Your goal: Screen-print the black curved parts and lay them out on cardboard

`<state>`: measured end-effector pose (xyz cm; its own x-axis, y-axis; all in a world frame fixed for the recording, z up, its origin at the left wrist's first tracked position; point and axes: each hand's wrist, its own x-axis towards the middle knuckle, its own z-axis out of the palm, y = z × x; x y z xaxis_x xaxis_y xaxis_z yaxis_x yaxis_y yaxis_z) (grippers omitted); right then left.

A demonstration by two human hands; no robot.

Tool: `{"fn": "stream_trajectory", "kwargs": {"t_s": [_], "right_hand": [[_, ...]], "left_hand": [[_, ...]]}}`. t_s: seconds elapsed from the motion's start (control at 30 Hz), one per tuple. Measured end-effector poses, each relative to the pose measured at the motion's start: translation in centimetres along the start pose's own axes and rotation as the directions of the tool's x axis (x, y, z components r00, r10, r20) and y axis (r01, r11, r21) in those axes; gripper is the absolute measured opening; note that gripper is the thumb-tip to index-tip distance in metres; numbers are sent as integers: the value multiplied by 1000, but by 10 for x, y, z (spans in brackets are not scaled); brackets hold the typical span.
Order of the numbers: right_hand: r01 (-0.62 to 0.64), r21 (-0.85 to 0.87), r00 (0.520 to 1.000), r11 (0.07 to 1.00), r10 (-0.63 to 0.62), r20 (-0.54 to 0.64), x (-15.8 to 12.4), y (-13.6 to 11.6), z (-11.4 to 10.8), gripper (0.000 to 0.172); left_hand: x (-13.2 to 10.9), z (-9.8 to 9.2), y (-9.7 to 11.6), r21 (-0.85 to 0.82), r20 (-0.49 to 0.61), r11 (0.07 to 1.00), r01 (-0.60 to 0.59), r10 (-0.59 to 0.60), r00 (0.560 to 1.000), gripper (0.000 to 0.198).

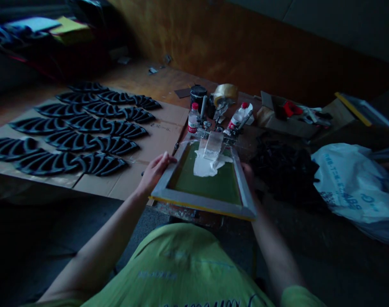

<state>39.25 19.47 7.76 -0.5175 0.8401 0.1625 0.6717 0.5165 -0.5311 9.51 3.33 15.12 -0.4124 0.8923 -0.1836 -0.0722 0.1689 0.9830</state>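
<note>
A screen printing frame (194, 199) with a green mesh sits in front of me, its far end by a metal clamp (210, 125). White ink (205, 167) is spread over the far part of the mesh, with a pale squeegee (213, 143) resting in it. My left hand (156, 169) is closed at the frame's left side, fingers curled against the edge. Against the right side is my right hand (248, 174), dark and blurred; its fingers are mostly hidden.
Rows of black, ribbed wing-shaped pieces (101, 123) lie on cardboard (164, 140) at left. Two red-capped bottles (193, 118), a dark jar (198, 94) and a tape roll (225, 94) stand behind the clamp. At right are a black pile (282, 166), a plastic bag (344, 183) and an open box (284, 123).
</note>
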Motion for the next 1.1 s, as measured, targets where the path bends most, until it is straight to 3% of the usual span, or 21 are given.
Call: {"fn": "stream_trajectory", "kwargs": {"t_s": [0.07,0.17,0.23,0.33,0.4,0.47,0.53,0.6,0.67,0.8,0.87,0.97,1.03,1.1], "right_hand": [[-76,-10,984,997,74,-163,15,-1,-12,45],[6,-98,964,995,-32,-263,38,-33,-8,55],[126,-202,978,971,-156,-140,47,-60,3,53],[216,-283,976,935,-194,102,41,-85,21,20],[271,-292,956,917,-222,192,24,-89,30,7],[375,-287,919,882,-313,240,2,-86,32,8],[504,-250,853,827,-430,297,-15,-83,28,16],[597,-183,779,781,-511,362,-21,-81,19,18],[616,-135,751,776,-527,399,-17,-82,12,13],[503,-225,857,834,-448,256,-11,-82,19,9],[508,-254,860,823,-468,204,-19,-80,29,14],[542,-194,836,818,-500,227,-29,-78,35,13],[474,-143,875,869,-445,193,-21,-81,32,10],[352,-111,935,929,-343,93,0,-86,24,23]], "left_hand": [[-9,-4,-36,-5,44,989,148,-148,988,58],[-8,-3,-79,-5,26,975,221,-220,975,81],[-4,-2,-97,30,12,977,213,-214,977,86],[3,-3,-110,55,27,977,208,-210,977,84],[6,-4,-114,41,42,975,220,-221,974,82],[6,-5,-116,25,53,972,234,-235,971,80],[6,-5,-118,21,52,970,243,-244,968,80],[6,-5,-119,20,43,969,247,-248,968,79],[6,-4,-119,11,34,969,249,-249,968,78],[4,-3,-115,-25,31,968,252,-251,968,74],[3,-2,-113,-40,40,963,268,-267,963,73],[2,-2,-109,-36,41,960,279,-278,960,73],[1,-3,-105,-14,35,962,271,-271,962,73],[0,-6,-96,12,49,965,264,-264,963,75]]}}
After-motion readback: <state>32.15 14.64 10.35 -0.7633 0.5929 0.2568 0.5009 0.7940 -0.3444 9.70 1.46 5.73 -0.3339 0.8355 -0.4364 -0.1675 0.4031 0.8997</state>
